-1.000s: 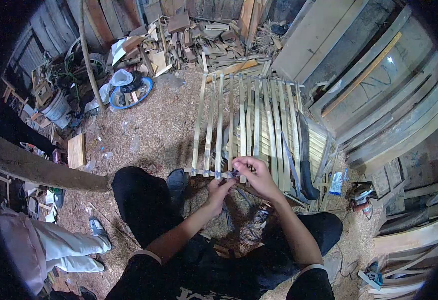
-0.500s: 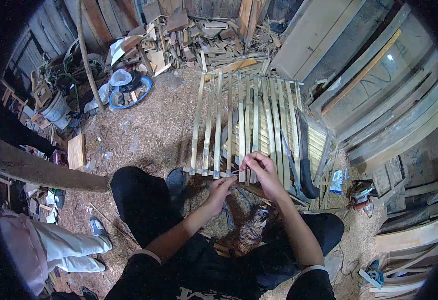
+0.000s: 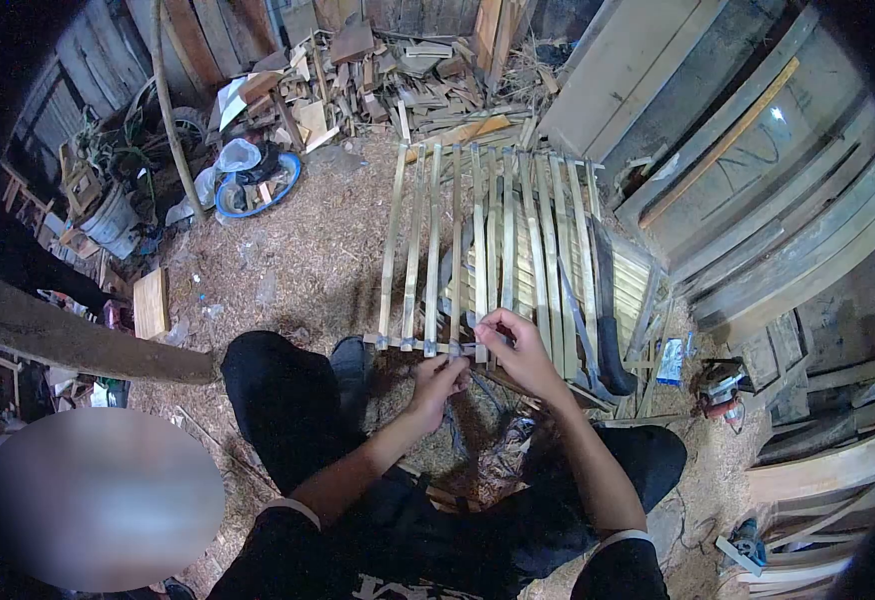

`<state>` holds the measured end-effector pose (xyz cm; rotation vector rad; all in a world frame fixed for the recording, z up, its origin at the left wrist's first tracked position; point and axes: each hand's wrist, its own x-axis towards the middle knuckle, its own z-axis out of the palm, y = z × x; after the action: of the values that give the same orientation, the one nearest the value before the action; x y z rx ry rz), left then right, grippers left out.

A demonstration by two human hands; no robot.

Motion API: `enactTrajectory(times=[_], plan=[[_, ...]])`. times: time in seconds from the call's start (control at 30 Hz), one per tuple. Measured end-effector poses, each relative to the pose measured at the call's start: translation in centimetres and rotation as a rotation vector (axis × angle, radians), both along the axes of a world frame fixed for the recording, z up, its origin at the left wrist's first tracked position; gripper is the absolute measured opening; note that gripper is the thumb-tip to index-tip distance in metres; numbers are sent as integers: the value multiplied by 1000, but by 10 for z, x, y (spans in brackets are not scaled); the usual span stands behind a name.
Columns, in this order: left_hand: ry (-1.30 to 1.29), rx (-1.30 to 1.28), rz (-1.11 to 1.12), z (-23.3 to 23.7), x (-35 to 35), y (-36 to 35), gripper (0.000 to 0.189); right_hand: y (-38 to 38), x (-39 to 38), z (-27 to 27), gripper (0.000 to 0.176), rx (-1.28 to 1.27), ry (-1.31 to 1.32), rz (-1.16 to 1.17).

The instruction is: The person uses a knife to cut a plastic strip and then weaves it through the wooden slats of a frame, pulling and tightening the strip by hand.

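A slatted wooden frame stretches out before my knees, its pale slats running away from me. Dark bindings mark the joints along its near crosspiece. At this near edge my left hand is closed in a pinch, just under the crosspiece. My right hand is closed too, fingertips pressed together over the near end of a middle slat. What lies between the fingers of either hand is too small to make out. A dark curved handle-like piece rests along the frame's right side.
Scrap wood is heaped at the back. A blue-rimmed basin with items sits at the left. A wooden beam juts in from the left. Curved planks and a power tool are on the right. A blurred patch hides the lower left.
My right hand has lowered slightly and moved a little left, nearer my left hand. The left hand has barely shifted. A blur now covers the person at lower left.
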<state>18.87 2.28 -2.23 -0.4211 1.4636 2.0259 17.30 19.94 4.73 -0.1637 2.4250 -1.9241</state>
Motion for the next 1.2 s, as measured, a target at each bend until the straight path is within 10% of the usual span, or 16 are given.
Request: enactTrajectory(times=[1.2], plan=[[199, 72, 101, 16, 17, -40, 20, -3, -1, 1, 21, 74, 113, -57]])
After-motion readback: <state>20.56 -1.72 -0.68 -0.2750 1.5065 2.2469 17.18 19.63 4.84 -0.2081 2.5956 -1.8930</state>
